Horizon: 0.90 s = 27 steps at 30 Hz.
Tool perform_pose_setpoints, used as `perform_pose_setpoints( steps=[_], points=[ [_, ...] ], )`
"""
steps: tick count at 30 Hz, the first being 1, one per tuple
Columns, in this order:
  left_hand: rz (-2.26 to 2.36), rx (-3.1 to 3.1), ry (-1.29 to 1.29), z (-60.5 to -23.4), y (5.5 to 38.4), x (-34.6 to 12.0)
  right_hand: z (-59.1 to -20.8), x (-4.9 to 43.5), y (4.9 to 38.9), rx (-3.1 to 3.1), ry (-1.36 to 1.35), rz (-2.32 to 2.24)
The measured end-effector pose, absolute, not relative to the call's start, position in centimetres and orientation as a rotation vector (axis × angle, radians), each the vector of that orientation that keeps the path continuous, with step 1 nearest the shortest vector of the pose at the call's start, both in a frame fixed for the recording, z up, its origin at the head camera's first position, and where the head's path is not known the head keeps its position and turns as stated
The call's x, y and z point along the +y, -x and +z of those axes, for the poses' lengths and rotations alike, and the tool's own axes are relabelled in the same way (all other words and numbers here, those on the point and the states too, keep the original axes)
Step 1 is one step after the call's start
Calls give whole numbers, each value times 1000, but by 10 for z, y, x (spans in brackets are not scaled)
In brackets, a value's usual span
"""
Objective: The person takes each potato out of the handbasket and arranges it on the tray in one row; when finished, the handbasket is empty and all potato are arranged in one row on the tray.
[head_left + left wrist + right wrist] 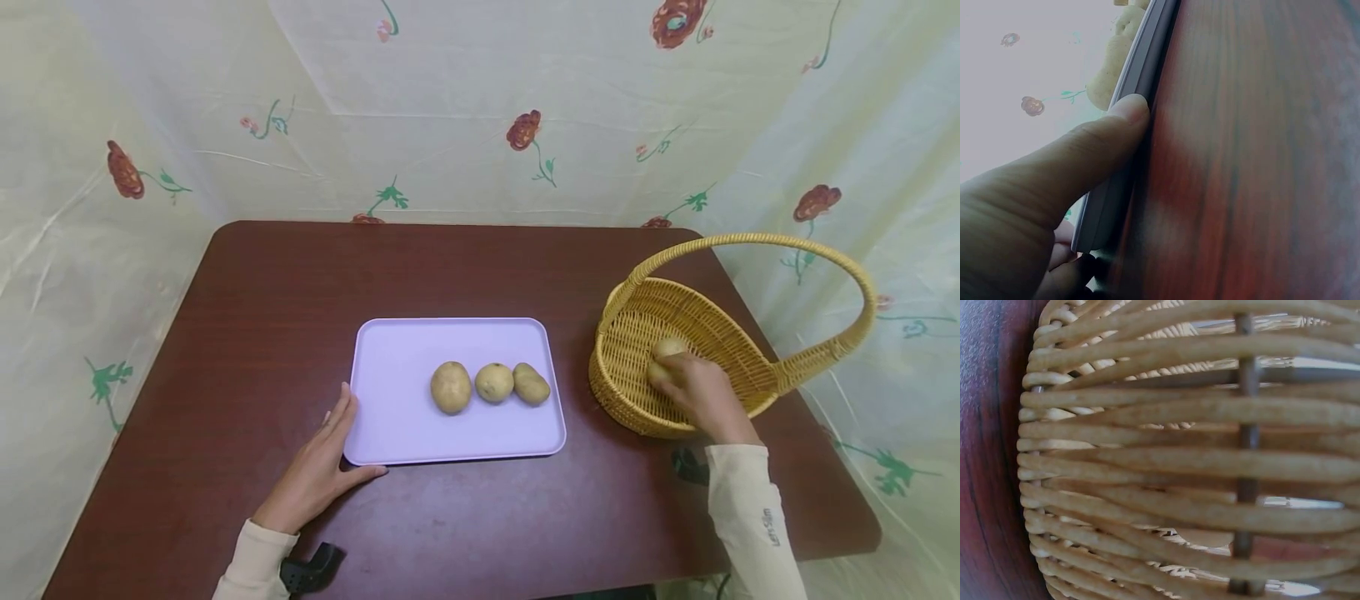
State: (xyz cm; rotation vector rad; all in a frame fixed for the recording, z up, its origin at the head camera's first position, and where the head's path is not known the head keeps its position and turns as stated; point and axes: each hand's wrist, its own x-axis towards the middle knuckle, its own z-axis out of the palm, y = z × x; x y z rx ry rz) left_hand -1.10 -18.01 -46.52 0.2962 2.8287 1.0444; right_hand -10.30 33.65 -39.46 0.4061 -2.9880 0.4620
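Observation:
A lilac tray lies on the table with three potatoes in a row: a larger one, a round one and an oblong one. My left hand touches the tray's near left corner, fingers stretched along its side and thumb against the front edge. Inside the wicker basket, my right hand grips a potato, partly hidden by the fingers. Just beyond it lies another potato. Only the basket's woven wall fills the right wrist view.
The basket's tall arched handle rises over the right side of the brown table. A flowered sheet hangs behind and beside the table. Black wrist devices are strapped near both sleeves.

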Motion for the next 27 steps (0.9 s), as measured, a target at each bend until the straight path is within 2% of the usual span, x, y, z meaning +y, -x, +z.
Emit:
perform_pose_setpoints(
  steps=[11, 16, 22, 27],
  points=[
    [1038, 2828, -295, -465, 11, -180, -395, 335, 104, -2956, -421, 490],
    [1028, 2831, -294, -465, 11, -180, -374, 322, 94, -2797, -428, 535],
    [1028, 2836, -297, -465, 11, -180, -329, 265, 82, -2528, -551, 600],
    [1034, 2827, -289, -465, 11, -180, -318, 198, 88, -2322, -916, 792]
  ],
)
